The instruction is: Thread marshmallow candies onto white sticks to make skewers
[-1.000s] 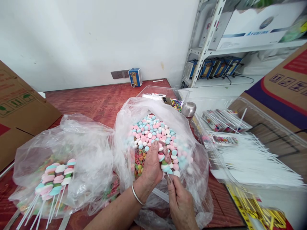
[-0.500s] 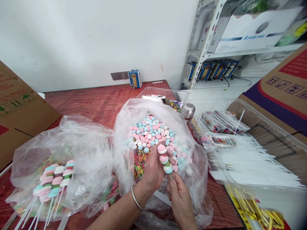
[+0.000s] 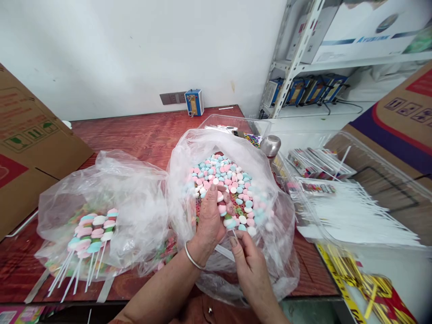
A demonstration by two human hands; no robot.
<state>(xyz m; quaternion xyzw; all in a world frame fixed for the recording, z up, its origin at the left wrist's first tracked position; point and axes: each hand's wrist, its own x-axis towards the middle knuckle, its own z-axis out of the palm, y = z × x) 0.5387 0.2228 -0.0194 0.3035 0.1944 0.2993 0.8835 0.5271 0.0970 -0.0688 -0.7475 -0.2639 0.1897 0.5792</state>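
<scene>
Hands [image 3: 209, 220] grip a candy skewer [image 3: 230, 223] together; the white box [image 3: 362, 32] reads "AYUSI INK".

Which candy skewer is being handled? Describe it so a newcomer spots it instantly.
On the red-brown table, find the middle translucent plastic bag, open on pink, blue and white candies. In front of them, the left hand cradles the candy skewer while the right hand pinches its white stick. It alone is held; the other skewers lie bunched on the plastic bag to the left.
</scene>
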